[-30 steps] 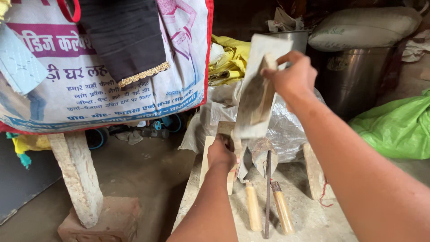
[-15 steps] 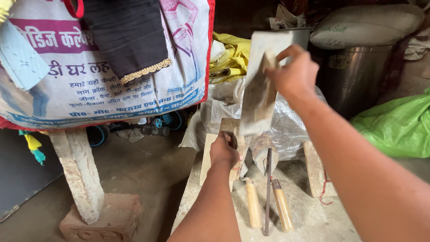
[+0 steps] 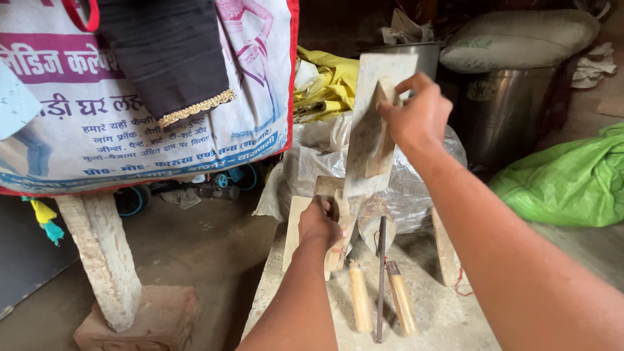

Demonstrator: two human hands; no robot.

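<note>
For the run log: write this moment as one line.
right hand: grips plastering float, raised, tilted | left hand: on second float leaning on slab | beside: two wooden-handled tools, metal rod

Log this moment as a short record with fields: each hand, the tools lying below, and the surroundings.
right hand: right hand grips the handle of a flat rectangular plastering float, held upright
left hand: left hand holds a second wooden float lower down
tools below: two wooden-handled tools and a thin metal rod lie on the dusty slab
behind: clear plastic bag, steel drum, green sack
left side: printed cloth bag hangs above a brick
</note>
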